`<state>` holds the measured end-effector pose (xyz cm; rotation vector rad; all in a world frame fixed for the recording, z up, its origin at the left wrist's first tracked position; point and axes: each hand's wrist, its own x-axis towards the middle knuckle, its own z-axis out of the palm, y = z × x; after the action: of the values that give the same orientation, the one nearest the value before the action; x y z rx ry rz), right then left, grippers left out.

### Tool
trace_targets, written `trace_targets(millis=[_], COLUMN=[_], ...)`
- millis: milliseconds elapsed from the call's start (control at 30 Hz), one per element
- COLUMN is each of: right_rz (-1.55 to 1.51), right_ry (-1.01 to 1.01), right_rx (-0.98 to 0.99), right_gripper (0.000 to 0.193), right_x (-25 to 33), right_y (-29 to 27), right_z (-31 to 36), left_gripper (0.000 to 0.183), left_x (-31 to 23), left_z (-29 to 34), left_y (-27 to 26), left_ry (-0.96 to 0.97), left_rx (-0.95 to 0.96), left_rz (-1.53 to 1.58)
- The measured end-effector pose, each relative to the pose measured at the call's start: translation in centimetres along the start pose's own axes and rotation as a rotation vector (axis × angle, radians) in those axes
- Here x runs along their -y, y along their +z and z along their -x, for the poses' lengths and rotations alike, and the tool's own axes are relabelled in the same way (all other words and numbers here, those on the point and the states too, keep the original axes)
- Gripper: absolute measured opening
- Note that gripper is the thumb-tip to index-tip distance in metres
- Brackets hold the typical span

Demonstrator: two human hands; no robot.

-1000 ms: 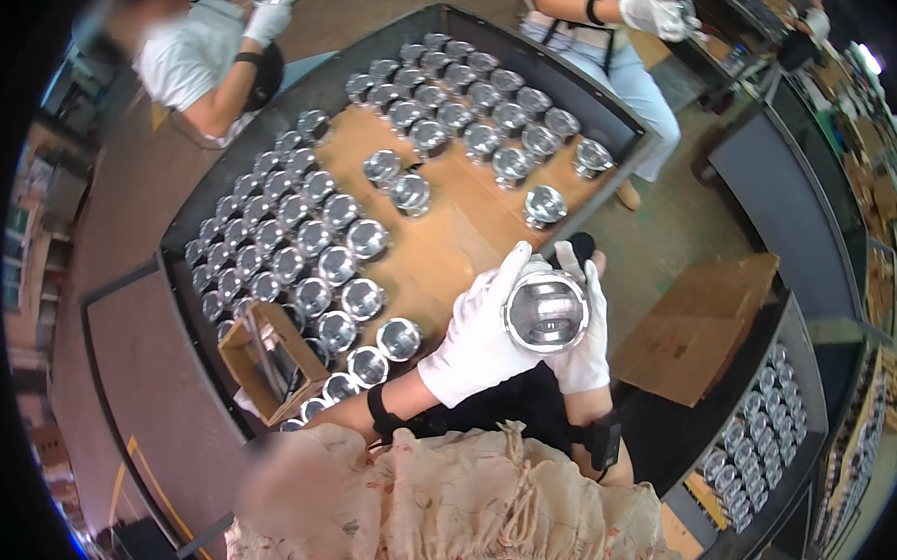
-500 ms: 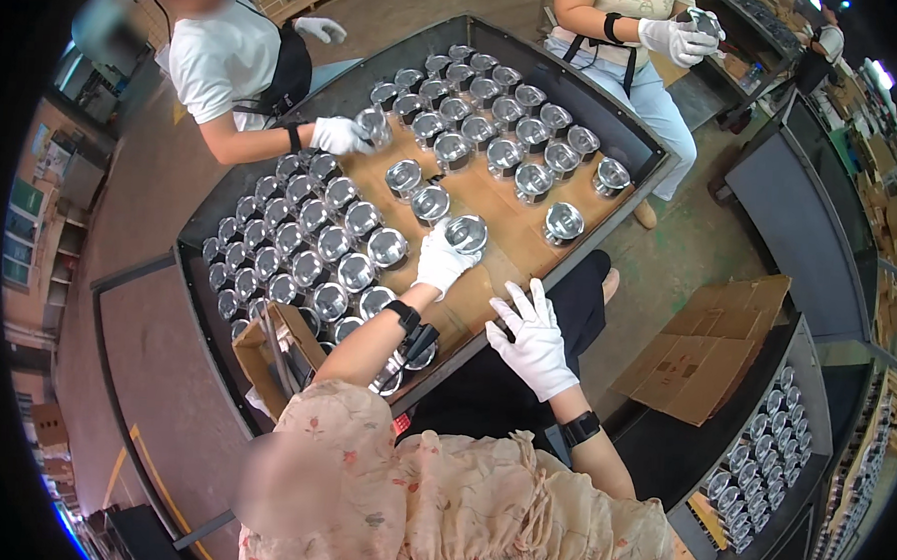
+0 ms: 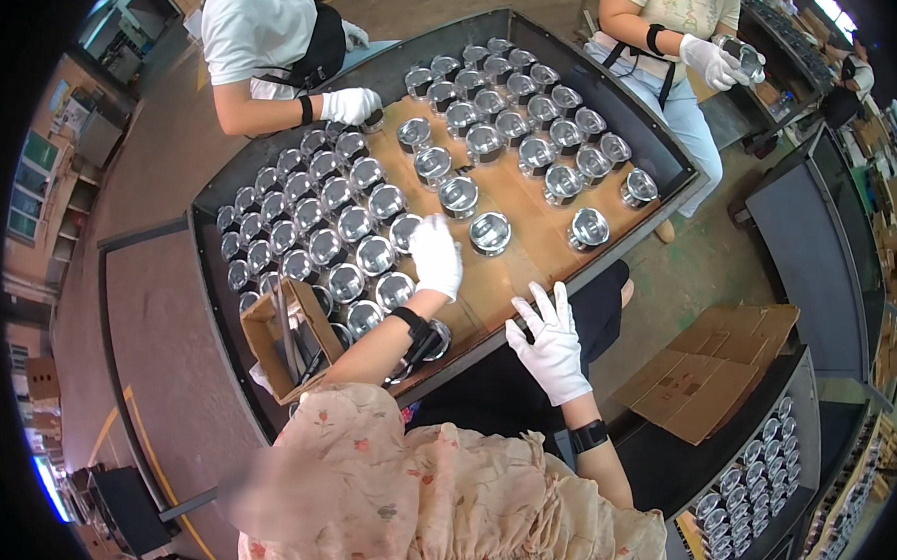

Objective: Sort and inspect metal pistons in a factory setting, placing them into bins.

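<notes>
Bright, even daylight; glints on the metal cups (image 3: pixel 489 232); fisheye edges bend, perhaps slightly soft.

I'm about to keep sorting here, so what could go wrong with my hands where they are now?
Left hand reaches over tightly packed shiny metal pistons; a sleeve or wrist might knock neighbours over. Right hand rests spread at the table edge, where a nudged part could perhaps slide off. The open cardboard box crowds the left forearm.

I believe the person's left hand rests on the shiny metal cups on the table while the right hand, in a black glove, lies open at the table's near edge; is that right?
Not quite. The head view shows the right hand in a white glove, not black. The rest holds: the left hand rests on the metal cups, and the right lies open at the table's near edge.
</notes>
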<state>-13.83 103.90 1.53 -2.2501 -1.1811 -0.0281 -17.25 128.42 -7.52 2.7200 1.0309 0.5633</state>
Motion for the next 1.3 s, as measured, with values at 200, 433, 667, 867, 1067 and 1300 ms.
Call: trace_targets(millis=[200,433,667,867,1067,1300], right_rz=[-0.011,0.004,-0.018,0.009,-0.435,-2.007], right_ry=[0.006,0.013,-0.011,-0.013,0.142,0.753], right_rx=[-0.008,-0.001,-0.006,-0.028,-0.095,0.226], right_gripper=[0.035,0.035,0.034,0.034,0.041,0.069], right_x=[0.1,-0.2,0.5,-0.3,-0.4,3.4], right_y=[0.0,0.0,-0.2,0.1,-0.6,-8.4], right_z=[0.2,0.3,-0.1,0.3,-0.1,-2.0], left_gripper=[0.058,0.037,0.044,0.033,0.030,0.028], left_x=[1.8,2.5,4.0,-4.7,-7.7,-10.9], left_z=[-1.8,-2.5,1.9,0.6,-0.6,-1.5], left_y=[-0.3,0.2,-5.6,-12.8,-11.0,-12.9], left_ry=[-0.339,-0.271,-0.776,-0.913,-0.796,-0.465], left_rx=[0.255,0.333,0.354,0.773,0.862,0.852], left_rz=[0.059,-0.121,1.378,2.169,2.269,2.071])
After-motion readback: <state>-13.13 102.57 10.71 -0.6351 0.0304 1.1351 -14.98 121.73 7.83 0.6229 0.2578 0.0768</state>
